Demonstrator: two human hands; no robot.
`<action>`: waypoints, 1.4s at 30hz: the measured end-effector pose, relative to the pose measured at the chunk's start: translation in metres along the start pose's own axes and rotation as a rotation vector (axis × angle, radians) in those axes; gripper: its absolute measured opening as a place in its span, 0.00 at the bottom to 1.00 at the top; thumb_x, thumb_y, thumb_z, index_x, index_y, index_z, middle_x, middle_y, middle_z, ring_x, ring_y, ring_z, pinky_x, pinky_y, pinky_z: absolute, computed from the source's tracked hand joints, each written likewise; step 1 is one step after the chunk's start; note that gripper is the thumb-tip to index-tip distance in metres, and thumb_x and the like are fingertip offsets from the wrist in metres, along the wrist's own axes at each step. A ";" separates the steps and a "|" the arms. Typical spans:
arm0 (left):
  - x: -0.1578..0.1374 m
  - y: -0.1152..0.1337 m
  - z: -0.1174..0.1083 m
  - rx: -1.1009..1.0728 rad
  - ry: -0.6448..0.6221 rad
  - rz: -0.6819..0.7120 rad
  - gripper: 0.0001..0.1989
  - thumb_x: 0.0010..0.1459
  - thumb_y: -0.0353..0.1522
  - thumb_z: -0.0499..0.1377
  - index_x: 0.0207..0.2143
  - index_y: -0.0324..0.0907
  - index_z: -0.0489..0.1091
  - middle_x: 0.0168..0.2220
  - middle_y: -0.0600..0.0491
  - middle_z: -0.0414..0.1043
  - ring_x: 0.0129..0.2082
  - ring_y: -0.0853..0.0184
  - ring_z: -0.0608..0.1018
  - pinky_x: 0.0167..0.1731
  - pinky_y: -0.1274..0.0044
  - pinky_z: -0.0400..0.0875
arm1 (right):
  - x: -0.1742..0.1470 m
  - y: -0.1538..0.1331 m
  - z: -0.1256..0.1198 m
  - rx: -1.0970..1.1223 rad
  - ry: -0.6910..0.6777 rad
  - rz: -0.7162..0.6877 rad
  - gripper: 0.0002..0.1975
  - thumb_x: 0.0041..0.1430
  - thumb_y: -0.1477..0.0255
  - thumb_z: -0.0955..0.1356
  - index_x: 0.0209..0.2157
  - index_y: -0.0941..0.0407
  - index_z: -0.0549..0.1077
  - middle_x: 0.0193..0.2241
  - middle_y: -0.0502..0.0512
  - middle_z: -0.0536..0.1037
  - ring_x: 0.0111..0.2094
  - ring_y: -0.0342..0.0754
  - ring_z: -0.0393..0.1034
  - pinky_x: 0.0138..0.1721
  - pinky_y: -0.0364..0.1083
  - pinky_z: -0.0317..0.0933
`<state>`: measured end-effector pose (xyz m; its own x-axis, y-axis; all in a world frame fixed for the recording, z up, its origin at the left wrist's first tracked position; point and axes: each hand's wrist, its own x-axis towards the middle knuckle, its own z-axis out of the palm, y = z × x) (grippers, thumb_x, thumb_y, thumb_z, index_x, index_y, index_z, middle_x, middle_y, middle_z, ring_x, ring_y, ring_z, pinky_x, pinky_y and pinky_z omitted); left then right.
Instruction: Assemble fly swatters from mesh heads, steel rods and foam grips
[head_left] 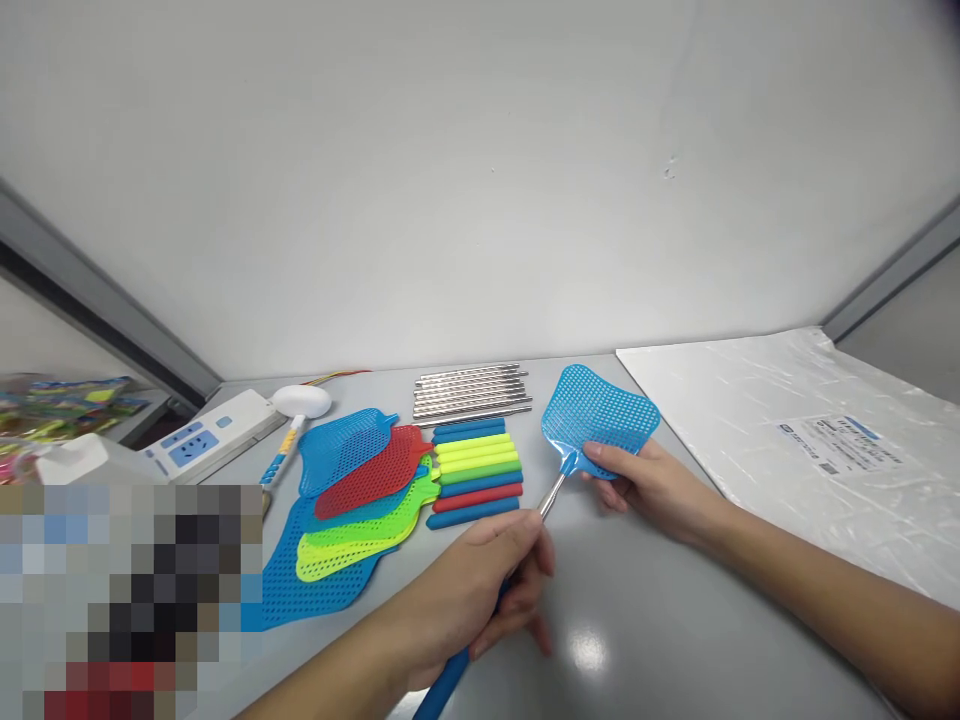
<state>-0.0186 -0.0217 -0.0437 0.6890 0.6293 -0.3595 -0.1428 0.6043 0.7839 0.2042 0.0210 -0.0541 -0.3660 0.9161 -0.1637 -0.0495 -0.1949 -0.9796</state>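
Pinches a blue swatter head near the neck in the right hand, with the thumb laid over the lower mesh and the fingers tucked behind, just to the right of the handle row and apart from it. Closes the left hand around a blue handle, nearer the camera than the handle row, with thumb and forefinger pressed together at the foot of a steel rod. Slants that rod up from the left hand to the swatter neck, to the right of the handle row (cannot tell how deep inside the neck, if at all).

Shows blue, yellow, green and red grips in the handle row, lying side by side on the grey table. Shows a set of metal rods just beyond the handle row, roughly parallel to it. Shows overlapping swatter heads in blue, red, green and yellow to the left of the handle row, with some necks close against its ends. Farther left of the handle row, shows a white round-headed tool with a striped stem, then a white power strip. Well to the right of the handle row, shows a white wrapped package with a printed label
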 end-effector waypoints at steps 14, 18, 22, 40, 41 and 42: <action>-0.001 -0.001 0.001 0.044 -0.014 0.032 0.16 0.66 0.40 0.45 0.28 0.43 0.61 0.12 0.67 0.49 0.08 0.78 0.49 0.30 0.73 0.71 | -0.005 0.000 0.010 -0.099 0.048 0.012 0.19 0.59 0.56 0.66 0.26 0.58 0.73 0.13 0.46 0.64 0.19 0.42 0.58 0.26 0.43 0.55; -0.002 0.003 0.002 0.037 -0.032 0.033 0.14 0.64 0.36 0.46 0.29 0.41 0.65 0.15 0.65 0.56 0.09 0.78 0.52 0.31 0.71 0.73 | -0.010 0.002 0.018 -0.110 0.054 -0.025 0.20 0.60 0.56 0.66 0.22 0.57 0.69 0.15 0.47 0.65 0.21 0.42 0.59 0.27 0.44 0.55; -0.003 0.003 0.004 0.059 -0.064 0.026 0.13 0.65 0.37 0.46 0.35 0.42 0.67 0.15 0.64 0.59 0.08 0.78 0.52 0.31 0.69 0.74 | -0.012 0.005 0.021 -0.166 -0.023 -0.040 0.21 0.60 0.56 0.66 0.21 0.56 0.66 0.16 0.46 0.64 0.21 0.42 0.57 0.27 0.44 0.53; -0.001 0.000 0.003 0.133 -0.149 -0.020 0.18 0.67 0.43 0.45 0.40 0.41 0.67 0.18 0.61 0.65 0.10 0.77 0.61 0.33 0.70 0.72 | -0.014 0.007 0.027 -0.187 -0.021 -0.056 0.19 0.59 0.58 0.68 0.21 0.56 0.66 0.17 0.46 0.64 0.21 0.41 0.57 0.26 0.43 0.54; -0.002 0.001 0.004 0.133 -0.143 -0.020 0.18 0.67 0.43 0.45 0.40 0.41 0.67 0.19 0.61 0.65 0.10 0.77 0.61 0.33 0.70 0.72 | -0.013 0.008 0.026 -0.156 0.004 -0.062 0.19 0.59 0.59 0.68 0.21 0.56 0.67 0.17 0.46 0.63 0.21 0.41 0.57 0.26 0.43 0.54; -0.002 0.001 0.004 0.132 -0.138 -0.021 0.18 0.67 0.43 0.45 0.40 0.41 0.67 0.19 0.61 0.65 0.11 0.77 0.61 0.33 0.71 0.72 | -0.011 0.009 0.024 -0.113 0.039 -0.076 0.18 0.59 0.59 0.68 0.21 0.56 0.67 0.16 0.45 0.63 0.20 0.41 0.57 0.26 0.44 0.55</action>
<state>-0.0173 -0.0246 -0.0396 0.7830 0.5385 -0.3112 -0.0386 0.5414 0.8399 0.1851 0.0006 -0.0585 -0.3287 0.9400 -0.0913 0.0300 -0.0863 -0.9958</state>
